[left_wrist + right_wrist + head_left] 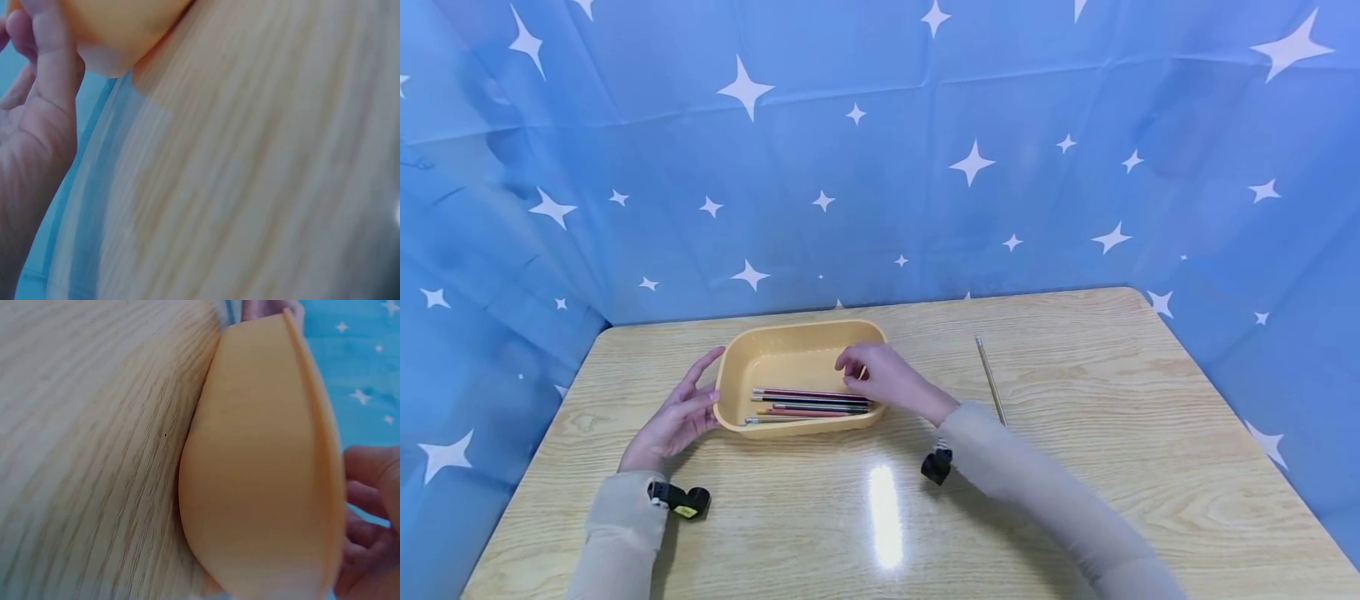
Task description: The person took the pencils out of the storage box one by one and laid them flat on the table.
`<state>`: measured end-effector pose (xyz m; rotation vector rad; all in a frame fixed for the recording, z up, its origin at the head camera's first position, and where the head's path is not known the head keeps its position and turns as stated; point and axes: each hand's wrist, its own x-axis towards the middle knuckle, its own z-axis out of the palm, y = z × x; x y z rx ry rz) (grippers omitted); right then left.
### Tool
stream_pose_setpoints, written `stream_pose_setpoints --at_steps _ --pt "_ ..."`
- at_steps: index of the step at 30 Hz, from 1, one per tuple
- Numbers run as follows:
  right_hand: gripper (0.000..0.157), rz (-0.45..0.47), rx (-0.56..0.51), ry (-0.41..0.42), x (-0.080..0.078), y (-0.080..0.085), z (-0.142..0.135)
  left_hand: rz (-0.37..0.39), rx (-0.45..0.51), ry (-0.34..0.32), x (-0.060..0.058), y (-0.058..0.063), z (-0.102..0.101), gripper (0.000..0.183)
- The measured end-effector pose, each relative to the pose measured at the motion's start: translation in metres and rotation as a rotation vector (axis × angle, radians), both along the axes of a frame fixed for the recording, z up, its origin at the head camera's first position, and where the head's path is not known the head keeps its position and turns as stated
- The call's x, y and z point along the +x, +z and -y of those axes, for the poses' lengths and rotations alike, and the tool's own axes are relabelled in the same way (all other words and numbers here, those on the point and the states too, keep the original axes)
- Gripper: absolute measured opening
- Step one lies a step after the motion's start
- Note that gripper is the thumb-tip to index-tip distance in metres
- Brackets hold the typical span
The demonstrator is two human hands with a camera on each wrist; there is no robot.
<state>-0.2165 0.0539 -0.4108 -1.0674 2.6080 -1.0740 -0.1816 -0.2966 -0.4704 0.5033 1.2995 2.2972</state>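
Yellow plastic forms the tray (790, 364), where pencils (811, 400) lie just below the right hand's (886, 377) loosely bent, released fingers. The left hand (679, 422) touches its left end, fingers relaxed.

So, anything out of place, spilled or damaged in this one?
One slim gold-coloured pencil lies alone on the light wood-grain table, right of the pale-orange rounded tray. It looks odd because the multicoloured pencils lie together inside the tray. I see nothing spilled or damaged.
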Motion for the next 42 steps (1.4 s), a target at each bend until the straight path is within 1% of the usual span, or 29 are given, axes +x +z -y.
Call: stream_pose_setpoints --at_steps 4,8,16,19,25,30,33,38,42 --pt "0.016 -0.007 0.181 0.006 -0.002 -0.001 0.014 0.011 0.014 0.004 -0.001 -0.002 0.000 0.070" --pt "0.014 -0.041 0.312 0.000 -0.003 -0.001 0.026 0.017 0.021 0.012 -0.001 -0.003 -0.001 0.071" --pt "0.003 -0.076 0.413 -0.055 -0.007 -0.015 0.037 0.042 0.045 0.024 -0.001 -0.004 -0.003 0.071" --pt "0.005 -0.105 0.454 -0.058 -0.006 -0.016 0.038 0.051 0.035 0.037 -0.001 -0.004 -0.004 0.072" --pt "0.006 -0.135 0.483 -0.042 -0.006 -0.018 0.039 0.057 0.022 0.058 -0.002 -0.007 -0.004 0.071" --pt "0.004 -0.115 0.485 -0.018 -0.006 -0.017 0.038 0.055 0.035 0.060 -0.001 -0.007 -0.004 0.070" --pt "0.007 -0.095 0.480 -0.008 -0.007 -0.015 0.038 0.056 0.008 0.068 0.000 -0.006 -0.004 0.070" --pt "0.013 -0.043 0.414 -0.014 -0.010 -0.014 0.036 0.058 -0.078 0.080 0.002 -0.003 -0.003 0.068" --pt "0.014 -0.007 0.345 -0.027 -0.011 -0.015 0.036 0.050 -0.093 0.060 0.002 -0.001 -0.002 0.068"
